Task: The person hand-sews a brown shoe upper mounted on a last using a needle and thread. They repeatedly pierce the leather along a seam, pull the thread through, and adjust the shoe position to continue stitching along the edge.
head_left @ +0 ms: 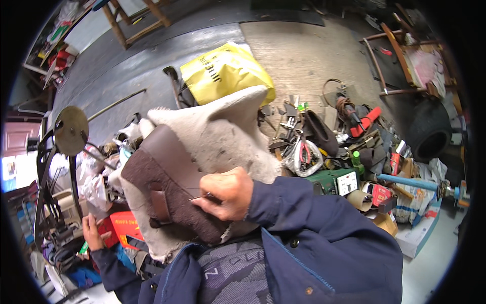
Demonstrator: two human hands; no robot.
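Observation:
A brown item of smooth leather [154, 147] and fuzzy material [142, 175], with a leather tab [159, 202], lies across a pale, stained cloth [225, 129] over my lap. My right hand [225, 192] is closed on a small dark pointed tool, pressed to the brown item beside its seam; much of the tool is hidden. My left hand [96, 232] is raised off the cloth at the lower left, fingers apart and extended, near a red box [126, 228] and the black iron frame of a machine with a round disc [71, 130].
A yellow bag [223, 68] lies ahead. A pile of tools [291, 121], pliers [305, 151], a green case [324, 180], a blue bar [407, 181] and a tire [425, 134] crowd the right. A wooden stool [119, 28] and a chair [415, 66] stand farther off. Plastic bags [93, 187] fill the left.

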